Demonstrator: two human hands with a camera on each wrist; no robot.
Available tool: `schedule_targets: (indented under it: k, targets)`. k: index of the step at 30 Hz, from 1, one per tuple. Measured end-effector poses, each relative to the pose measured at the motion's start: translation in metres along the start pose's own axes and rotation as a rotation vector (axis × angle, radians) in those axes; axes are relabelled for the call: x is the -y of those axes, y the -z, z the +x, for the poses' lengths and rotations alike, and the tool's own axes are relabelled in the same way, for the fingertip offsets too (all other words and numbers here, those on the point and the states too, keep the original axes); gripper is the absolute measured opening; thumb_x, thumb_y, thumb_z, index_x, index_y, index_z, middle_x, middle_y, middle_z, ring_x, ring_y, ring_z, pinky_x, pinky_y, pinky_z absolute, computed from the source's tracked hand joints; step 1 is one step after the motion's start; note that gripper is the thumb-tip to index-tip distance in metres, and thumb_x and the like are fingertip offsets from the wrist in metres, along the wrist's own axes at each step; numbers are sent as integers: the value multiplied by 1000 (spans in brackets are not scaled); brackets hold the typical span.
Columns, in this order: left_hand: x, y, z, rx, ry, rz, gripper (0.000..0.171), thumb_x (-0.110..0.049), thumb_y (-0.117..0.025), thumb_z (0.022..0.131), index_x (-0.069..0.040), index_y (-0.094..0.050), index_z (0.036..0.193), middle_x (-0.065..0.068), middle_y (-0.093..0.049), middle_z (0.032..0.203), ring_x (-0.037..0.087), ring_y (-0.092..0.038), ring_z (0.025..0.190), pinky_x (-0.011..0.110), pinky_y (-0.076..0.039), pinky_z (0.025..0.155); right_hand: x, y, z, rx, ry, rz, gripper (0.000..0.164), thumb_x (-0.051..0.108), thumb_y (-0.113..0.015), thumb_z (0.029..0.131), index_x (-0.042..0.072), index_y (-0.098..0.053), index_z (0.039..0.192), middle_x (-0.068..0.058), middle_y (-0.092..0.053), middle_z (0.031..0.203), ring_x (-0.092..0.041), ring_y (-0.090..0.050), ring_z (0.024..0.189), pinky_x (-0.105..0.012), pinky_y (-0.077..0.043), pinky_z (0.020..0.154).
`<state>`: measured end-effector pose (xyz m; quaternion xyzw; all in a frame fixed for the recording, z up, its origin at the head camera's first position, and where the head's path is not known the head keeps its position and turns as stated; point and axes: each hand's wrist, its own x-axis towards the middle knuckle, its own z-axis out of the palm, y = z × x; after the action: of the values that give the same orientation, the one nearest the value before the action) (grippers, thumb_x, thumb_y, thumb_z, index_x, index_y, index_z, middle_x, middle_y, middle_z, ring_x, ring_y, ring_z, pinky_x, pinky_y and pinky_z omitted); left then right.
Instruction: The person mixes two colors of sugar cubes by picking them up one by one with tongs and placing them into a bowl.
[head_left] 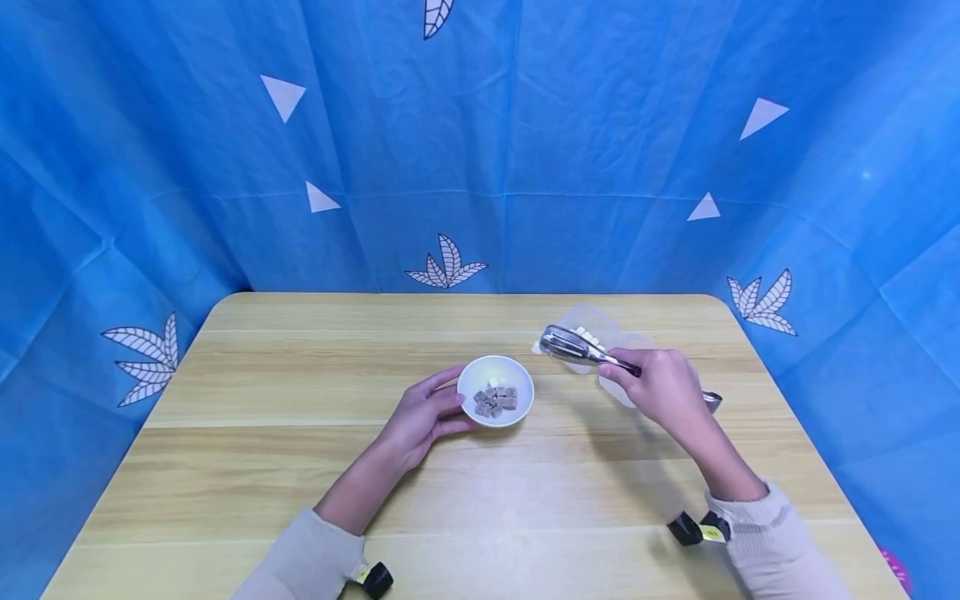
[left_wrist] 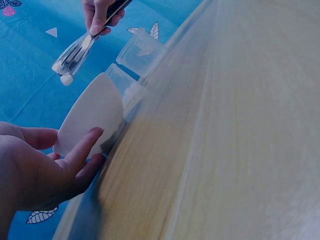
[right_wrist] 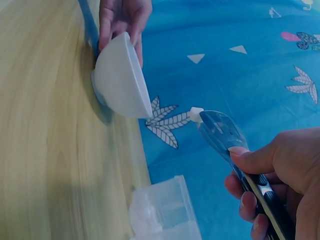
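Note:
My left hand [head_left: 423,417] grips the left side of a small white bowl [left_wrist: 95,110], its thumb at the rim and fingers against the outer wall. Several brown sugar cubes [head_left: 497,402] lie inside, with a small white piece [head_left: 492,384] beside them. Off to the right, my right hand [head_left: 663,387] holds metal tongs [head_left: 577,344] with dark handles, thumb on top. A white cube [right_wrist: 196,114] is pinched at the tongs' tips, raised above the table and to the right of the bowl.
Two clear plastic boxes stand under the tongs and right hand: the back box [head_left: 592,317] holds several white cubes [head_left: 588,336], the nearer box [head_left: 617,392] is partly covered by the hand. Blue curtains [head_left: 480,150] surround the wooden table [head_left: 300,358].

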<state>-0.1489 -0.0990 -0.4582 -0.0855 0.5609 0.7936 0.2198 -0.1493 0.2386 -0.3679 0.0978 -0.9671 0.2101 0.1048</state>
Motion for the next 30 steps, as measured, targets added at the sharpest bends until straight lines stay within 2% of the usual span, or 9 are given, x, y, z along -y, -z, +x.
schedule_targets:
  k: [1,5,8,12,15,18,22,26,30]
  targets:
    - [0,0,0,-1,1,-1,56,2,-55,100,-12,-48,154,28,-54,149,39,-65,127,47,-65,95,1,-1,0,7,-1,2,32,31,-80,91,10,-80,116,-4,-69,63,-14,-40,53,-28,-27,46]
    - [0,0,0,-3,3,-4,56,2,-55,100,-12,-48,154,27,-54,150,38,-65,127,46,-65,95,6,-5,-2,18,16,1,32,31,-80,91,9,-81,115,-13,-79,82,-17,-50,59,-29,-33,50]
    - [0,0,0,-2,4,-6,56,3,-55,100,-12,-48,154,27,-54,150,38,-65,127,46,-65,95,9,-9,-3,8,51,-7,30,30,-82,89,10,-82,111,-13,-82,98,-18,-56,65,-28,-36,53]
    - [-1,0,0,0,2,-6,57,3,-55,100,-12,-48,154,27,-54,150,39,-65,127,46,-65,95,11,-14,-3,23,71,1,27,28,-83,87,11,-83,108,-11,-82,94,-15,-54,63,-26,-38,53]
    - [-1,0,0,2,2,-5,57,3,-55,100,-12,-47,154,27,-54,150,39,-64,128,46,-65,95,12,-18,-3,46,83,4,26,28,-83,87,12,-83,107,-8,-81,91,-14,-59,66,-28,-44,56]
    - [0,0,0,2,3,-4,57,3,-55,100,-11,-47,154,27,-54,150,39,-64,128,46,-65,95,12,-20,-3,69,87,3,27,29,-83,87,12,-83,109,-9,-82,94,-21,-72,78,-40,-57,64]
    - [-1,0,0,0,4,1,56,2,-55,100,-12,-48,154,27,-54,150,39,-64,128,46,-65,96,11,-19,-2,91,88,-6,28,30,-82,89,12,-82,111,-11,-82,99,-28,-76,88,-53,-61,73]
    - [-1,0,0,0,4,4,56,2,-55,100,-12,-48,154,27,-55,149,39,-64,128,46,-65,96,9,-16,-1,101,85,-14,27,30,-81,89,13,-82,111,-10,-81,96,-21,-68,77,-45,-57,66]
    - [0,0,0,0,2,5,56,2,-56,100,-12,-48,154,27,-55,149,37,-66,126,46,-65,96,7,-6,2,103,61,-19,31,32,-81,90,12,-81,115,-12,-81,100,-20,-63,74,-44,-54,64]
